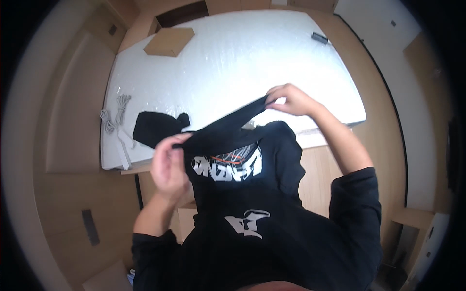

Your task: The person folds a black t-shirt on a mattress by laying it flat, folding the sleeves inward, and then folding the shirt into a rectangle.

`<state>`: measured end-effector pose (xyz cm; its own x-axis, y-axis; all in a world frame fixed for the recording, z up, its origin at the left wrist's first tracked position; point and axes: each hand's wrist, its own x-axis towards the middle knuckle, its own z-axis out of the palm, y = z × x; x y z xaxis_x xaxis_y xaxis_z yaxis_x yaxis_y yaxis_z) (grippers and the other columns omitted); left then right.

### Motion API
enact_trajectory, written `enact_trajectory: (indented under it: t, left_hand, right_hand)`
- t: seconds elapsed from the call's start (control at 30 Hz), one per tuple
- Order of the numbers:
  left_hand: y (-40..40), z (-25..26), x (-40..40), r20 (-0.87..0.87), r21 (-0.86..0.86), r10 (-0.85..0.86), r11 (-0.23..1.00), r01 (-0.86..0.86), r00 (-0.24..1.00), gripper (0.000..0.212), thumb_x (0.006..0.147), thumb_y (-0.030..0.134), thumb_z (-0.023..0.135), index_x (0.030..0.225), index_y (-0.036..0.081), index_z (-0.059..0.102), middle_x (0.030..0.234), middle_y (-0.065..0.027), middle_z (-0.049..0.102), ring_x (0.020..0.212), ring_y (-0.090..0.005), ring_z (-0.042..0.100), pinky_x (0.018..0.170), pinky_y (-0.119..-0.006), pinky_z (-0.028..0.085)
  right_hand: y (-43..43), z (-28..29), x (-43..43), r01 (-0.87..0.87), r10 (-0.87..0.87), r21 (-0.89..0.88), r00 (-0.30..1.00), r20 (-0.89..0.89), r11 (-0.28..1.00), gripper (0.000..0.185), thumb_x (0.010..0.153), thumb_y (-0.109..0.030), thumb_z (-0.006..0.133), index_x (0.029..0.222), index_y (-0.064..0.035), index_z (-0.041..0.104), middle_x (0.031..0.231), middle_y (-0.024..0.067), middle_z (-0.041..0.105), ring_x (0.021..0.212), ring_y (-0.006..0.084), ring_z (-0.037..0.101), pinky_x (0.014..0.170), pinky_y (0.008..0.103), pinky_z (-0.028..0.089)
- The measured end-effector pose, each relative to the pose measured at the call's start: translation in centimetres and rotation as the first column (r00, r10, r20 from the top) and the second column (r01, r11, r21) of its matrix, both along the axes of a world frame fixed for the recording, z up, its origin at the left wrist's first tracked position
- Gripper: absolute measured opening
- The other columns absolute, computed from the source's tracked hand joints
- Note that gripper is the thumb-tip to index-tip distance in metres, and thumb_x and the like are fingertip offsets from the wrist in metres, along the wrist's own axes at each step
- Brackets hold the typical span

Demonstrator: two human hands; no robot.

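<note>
A piece of black cloth (222, 127) is stretched slantwise between my two hands, above the near edge of the mattress. My left hand (169, 163) pinches its lower left end between thumb and fingers. At the upper right end, my right hand (291, 100) grips the edge with its fingertips. Below the stretched part lies black fabric with a white and orange print (227, 169); whether it is one piece with the held cloth, I cannot tell. Beyond my left hand, a bunched black cloth (156, 127) rests on the mattress.
The pale mattress (233, 62) has a shiny plastic-like cover. A cardboard box (169, 42) stands at its far left, a small dark object (319, 38) at far right. Bundled grey cables (123, 105) and a white power strip (124, 147) lie on the left. Wooden furniture (411, 218) stands lower right.
</note>
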<state>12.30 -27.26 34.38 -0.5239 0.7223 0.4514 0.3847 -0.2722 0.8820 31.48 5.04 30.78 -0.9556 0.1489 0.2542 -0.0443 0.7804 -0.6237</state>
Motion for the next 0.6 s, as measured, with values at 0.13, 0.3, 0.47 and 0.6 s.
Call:
enact_trajectory:
  t: [0.13, 0.3, 0.47, 0.6]
  left_hand:
    - [5.0, 7.6, -5.1, 0.178, 0.104, 0.033, 0.993, -0.052, 0.983, 0.022, 0.1, 0.015, 0.049, 0.115, 0.001, 0.057, 0.077, 0.0041, 0.056, 0.057, -0.0003, 0.04, 0.052, -0.016, 0.033]
    - [12.2, 22.9, -10.9, 0.185, 0.467, -0.115, 0.884, 0.016, 0.976, 0.029, 0.1, 0.016, 0.05, 0.119, -0.004, 0.056, 0.097, -0.0041, 0.064, 0.083, -0.0085, 0.058, 0.073, -0.022, 0.047]
    - [14.1, 34.6, -14.0, 0.114, 0.563, -0.185, 0.821, 0.09, 0.976, 0.029, 0.1, 0.015, 0.048, 0.118, -0.006, 0.055, 0.106, -0.01, 0.065, 0.096, -0.0155, 0.061, 0.087, -0.028, 0.049]
    - [12.9, 38.7, -13.7, 0.003, 0.574, -0.239, 0.795, 0.194, 0.971, 0.023, 0.099, 0.012, 0.051, 0.115, -0.004, 0.057, 0.103, -0.009, 0.066, 0.089, -0.0157, 0.063, 0.082, -0.027, 0.051]
  right_hand:
    - [3.9, 16.0, -0.2, 0.111, -0.118, 0.23, 0.993, 0.015, 0.967, 0.02, 0.087, -0.021, 0.071, 0.082, -0.0009, 0.072, 0.078, 0.0113, 0.066, 0.073, 0.0207, 0.062, 0.071, 0.0312, 0.051]
    - [4.1, 31.8, -1.5, 0.309, -0.294, 0.346, 0.951, -0.095, 0.886, 0.033, 0.091, -0.035, 0.067, 0.077, -0.0049, 0.07, 0.066, 0.0026, 0.058, 0.061, 0.0117, 0.051, 0.057, 0.0247, 0.042]
    - [5.0, 42.6, -0.8, 0.303, -0.111, 0.378, 0.885, -0.452, 0.875, 0.033, 0.092, -0.036, 0.066, 0.087, -0.0042, 0.071, 0.072, -0.0022, 0.061, 0.066, 0.0068, 0.053, 0.061, 0.0231, 0.044]
    - [-2.6, 46.8, 1.7, 0.724, -0.528, 0.393, 0.686, -0.501, 0.567, 0.052, 0.08, -0.053, 0.067, 0.101, -0.0058, 0.072, 0.093, 0.0109, 0.072, 0.09, 0.0226, 0.068, 0.081, 0.0344, 0.053]
